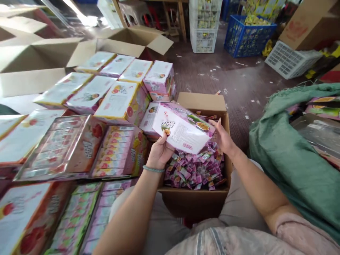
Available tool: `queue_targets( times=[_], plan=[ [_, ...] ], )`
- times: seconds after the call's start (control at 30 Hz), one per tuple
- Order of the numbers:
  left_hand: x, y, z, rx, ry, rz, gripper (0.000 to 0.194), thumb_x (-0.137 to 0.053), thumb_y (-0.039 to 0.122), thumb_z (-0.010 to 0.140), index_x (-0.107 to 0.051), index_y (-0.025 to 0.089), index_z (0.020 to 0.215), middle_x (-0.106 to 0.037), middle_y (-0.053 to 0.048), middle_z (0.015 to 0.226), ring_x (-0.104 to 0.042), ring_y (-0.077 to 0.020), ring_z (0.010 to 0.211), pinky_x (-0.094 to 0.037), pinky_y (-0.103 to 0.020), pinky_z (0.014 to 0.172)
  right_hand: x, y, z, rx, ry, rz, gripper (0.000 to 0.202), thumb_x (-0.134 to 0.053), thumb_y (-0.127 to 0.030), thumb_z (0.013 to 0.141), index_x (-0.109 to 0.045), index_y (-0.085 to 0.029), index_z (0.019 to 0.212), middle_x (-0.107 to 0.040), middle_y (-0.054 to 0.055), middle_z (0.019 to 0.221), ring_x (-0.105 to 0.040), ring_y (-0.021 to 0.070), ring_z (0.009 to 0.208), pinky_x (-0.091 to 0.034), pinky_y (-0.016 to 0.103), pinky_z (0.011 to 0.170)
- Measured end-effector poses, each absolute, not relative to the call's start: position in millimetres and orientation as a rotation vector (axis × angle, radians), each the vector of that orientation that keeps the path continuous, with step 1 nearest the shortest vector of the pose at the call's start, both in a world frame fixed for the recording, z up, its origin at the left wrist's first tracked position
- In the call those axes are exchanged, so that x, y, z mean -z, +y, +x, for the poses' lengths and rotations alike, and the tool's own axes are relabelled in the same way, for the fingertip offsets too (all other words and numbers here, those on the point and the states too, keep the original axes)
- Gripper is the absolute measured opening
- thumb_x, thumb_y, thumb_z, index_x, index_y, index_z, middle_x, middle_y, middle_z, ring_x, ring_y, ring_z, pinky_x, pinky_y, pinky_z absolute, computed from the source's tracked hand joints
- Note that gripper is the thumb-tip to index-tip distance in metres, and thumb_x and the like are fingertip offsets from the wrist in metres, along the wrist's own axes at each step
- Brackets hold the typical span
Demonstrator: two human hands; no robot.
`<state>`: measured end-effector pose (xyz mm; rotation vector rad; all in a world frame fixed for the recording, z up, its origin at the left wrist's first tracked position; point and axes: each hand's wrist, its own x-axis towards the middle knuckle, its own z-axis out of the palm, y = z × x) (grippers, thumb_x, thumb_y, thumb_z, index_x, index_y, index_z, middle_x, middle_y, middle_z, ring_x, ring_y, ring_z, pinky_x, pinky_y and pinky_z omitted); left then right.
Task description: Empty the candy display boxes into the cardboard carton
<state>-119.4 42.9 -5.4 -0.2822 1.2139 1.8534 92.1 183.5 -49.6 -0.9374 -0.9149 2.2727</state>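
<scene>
Over a brown cardboard box [195,203] between my knees, I hold a white and purple printed carton [183,132] with passion fruit pictures, tilted. My left hand [160,152] is closed on its lower left edge, thumb on the white face. At its right end, my right hand [222,139] grips the edge with fingers partly stretched. Beneath the carton, the cardboard box holds many small purple candy packets [195,170]. The carton hides some of them.
To my left stand rows of printed cartons [117,99] and packs of stick packets [114,148]. Open cardboard boxes [132,39] lie behind them. A green cloth [281,141] is at my right. White crates [203,40] and a blue basket [249,37] stand on the floor beyond.
</scene>
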Motion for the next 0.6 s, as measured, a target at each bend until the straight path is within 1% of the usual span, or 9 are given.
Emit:
queue_targets(
  times=[0.1, 0.17, 0.23, 0.3, 0.4, 0.47, 0.53, 0.57, 0.6],
  plan=[
    [4.1, 44.2, -118.5, -1.898, 1.245, -0.191, 0.023, -0.059, 0.014, 0.105, -0.079, 0.024, 0.112, -0.084, -0.001, 0.097, -0.077, -0.0208, 0.116, -0.063, -0.030, 0.099, 17.5, 169.4, 100.6, -2.194, -1.239, -0.736, 0.099, -0.097, -0.053, 0.064, -0.055, -0.032, 0.151, -0.065, 0.006, 0.150, -0.063, 0.0298, 0.135, -0.053, 0.048, 0.116],
    [2.5, 44.3, -118.2, -1.909, 1.268, -0.083, 0.016, -0.065, 0.019, 0.103, -0.078, 0.026, 0.108, -0.084, 0.000, 0.105, -0.076, -0.0207, 0.116, -0.063, -0.029, 0.097, 1.8, 159.2, 100.0, -1.989, -1.458, -0.767, 0.107, -0.099, -0.046, 0.062, -0.049, -0.033, 0.157, -0.058, 0.007, 0.157, -0.053, 0.0315, 0.146, -0.043, 0.053, 0.127],
    [0.6, 44.4, -120.2, -1.857, 1.318, 0.022, 0.012, -0.069, 0.025, 0.102, -0.076, 0.028, 0.111, -0.084, 0.000, 0.105, -0.077, -0.0206, 0.106, -0.064, -0.029, 0.089, -6.6, 160.4, 94.9, -1.718, -1.604, -0.874, 0.096, -0.089, -0.050, 0.074, -0.047, -0.033, 0.159, -0.054, 0.008, 0.160, -0.047, 0.0325, 0.150, -0.037, 0.057, 0.130],
    [-1.6, 44.1, -123.3, -1.731, 1.376, 0.087, 0.017, -0.069, 0.036, 0.102, -0.074, 0.028, 0.116, -0.083, -0.005, 0.101, -0.078, -0.0221, 0.095, -0.064, -0.029, 0.080, -8.9, 179.8, 90.0, -1.387, -1.734, -0.972, 0.087, -0.081, -0.051, 0.082, -0.048, -0.032, 0.160, -0.053, 0.011, 0.159, -0.047, 0.0337, 0.148, -0.038, 0.059, 0.128],
    [-8.2, 40.1, -121.5, -1.546, 1.426, 0.090, 0.034, -0.070, 0.048, 0.098, -0.074, 0.020, 0.117, -0.082, -0.012, 0.096, -0.078, -0.0244, 0.089, -0.062, -0.030, 0.076, -7.8, 237.5, 92.8, -0.824, -1.897, -1.094, 0.082, -0.080, -0.046, 0.082, -0.053, -0.026, 0.158, -0.055, 0.016, 0.152, -0.048, 0.0364, 0.143, -0.043, 0.063, 0.122],
    [-14.0, 35.5, -113.1, -1.488, 1.490, 0.109, 0.037, -0.078, 0.047, 0.092, -0.076, 0.016, 0.112, -0.081, -0.012, 0.092, -0.076, -0.0221, 0.083, -0.060, -0.028, 0.075, -2.3, 283.7, 104.0, -0.528, -1.946, -1.205, 0.077, -0.079, -0.041, 0.084, -0.057, -0.020, 0.155, -0.055, 0.021, 0.149, -0.049, 0.0379, 0.142, -0.041, 0.065, 0.119],
    [-17.1, 32.4, -102.6, -1.440, 1.592, 0.173, 0.037, -0.087, 0.045, 0.084, -0.077, 0.015, 0.104, -0.079, -0.009, 0.086, -0.072, -0.0185, 0.076, -0.055, -0.025, 0.071, 16.2, 330.8, 122.4, -0.342, -1.984, -1.375, 0.076, -0.082, -0.034, 0.083, -0.061, -0.013, 0.153, -0.055, 0.030, 0.144, -0.050, 0.0405, 0.141, -0.039, 0.065, 0.117],
    [-16.7, 31.8, -98.7, -1.414, 1.631, 0.212, 0.039, -0.091, 0.046, 0.079, -0.077, 0.015, 0.098, -0.078, -0.008, 0.083, -0.069, -0.0171, 0.073, -0.052, -0.025, 0.070, 32.9, 354.1, 133.6, -0.286, -2.004, -1.445, 0.075, -0.085, -0.035, 0.082, -0.064, -0.013, 0.151, -0.055, 0.032, 0.143, -0.050, 0.0428, 0.142, -0.035, 0.067, 0.115],
    [-15.3, 31.6, -96.6, -1.379, 1.655, 0.243, 0.041, -0.093, 0.048, 0.075, -0.076, 0.015, 0.095, -0.077, -0.007, 0.080, -0.067, -0.0160, 0.071, -0.050, -0.025, 0.068, 54.7, 376.3, 145.4, -0.273, -2.033, -1.440, 0.073, -0.087, -0.041, 0.082, -0.067, -0.017, 0.148, -0.055, 0.033, 0.145, -0.047, 0.0461, 0.144, -0.031, 0.072, 0.114]
  ],
)
